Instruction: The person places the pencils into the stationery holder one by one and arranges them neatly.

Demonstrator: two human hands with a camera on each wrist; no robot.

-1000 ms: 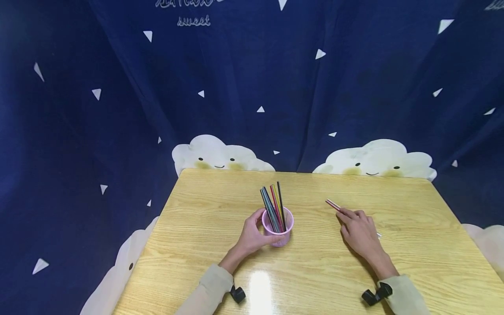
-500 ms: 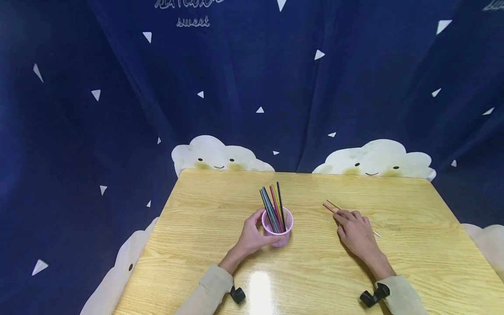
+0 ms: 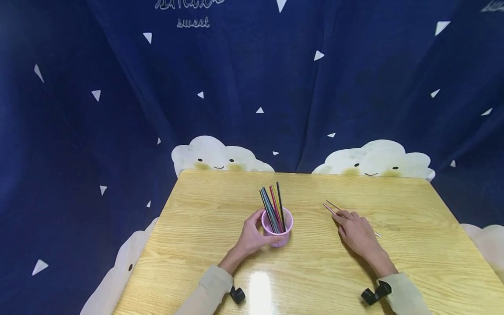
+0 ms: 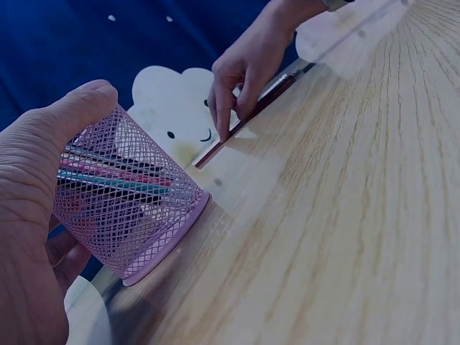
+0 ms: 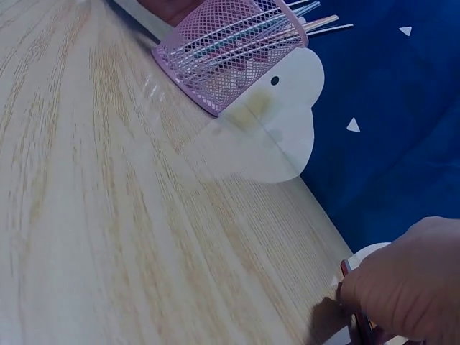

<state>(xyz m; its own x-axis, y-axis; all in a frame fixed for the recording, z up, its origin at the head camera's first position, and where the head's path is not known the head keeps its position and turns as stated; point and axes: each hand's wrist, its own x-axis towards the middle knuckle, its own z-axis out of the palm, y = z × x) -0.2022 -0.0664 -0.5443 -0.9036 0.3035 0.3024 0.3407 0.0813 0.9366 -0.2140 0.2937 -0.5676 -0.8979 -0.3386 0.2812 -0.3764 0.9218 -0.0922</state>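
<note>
My left hand (image 3: 252, 236) grips a pink mesh pencil holder (image 4: 133, 215) from its left side, thumb along the near side. The holder stands upright on the table, with several thin coloured pencils (image 3: 271, 212) leaning in it, dark, teal, red and yellow. To the right, my right hand (image 3: 357, 234) is low over the table, its thumb and fingertips pinching a red pencil (image 4: 207, 155). Beside that one lies a yellowish pencil (image 3: 332, 204), passing under the hand, with its pale far end (image 3: 377, 234) showing past the hand's right side.
The wooden table (image 3: 315, 271) runs to a dark blue curtain (image 3: 244, 65) printed with white clouds and triangles. Black camera mounts (image 3: 237, 295) sit at both wrists. Bare wood lies between the holder and my right hand.
My right hand has shifted slightly left and toward me. The two pencils under it, close together earlier, now show their tips apart. My left hand and the holder stay in place.
</note>
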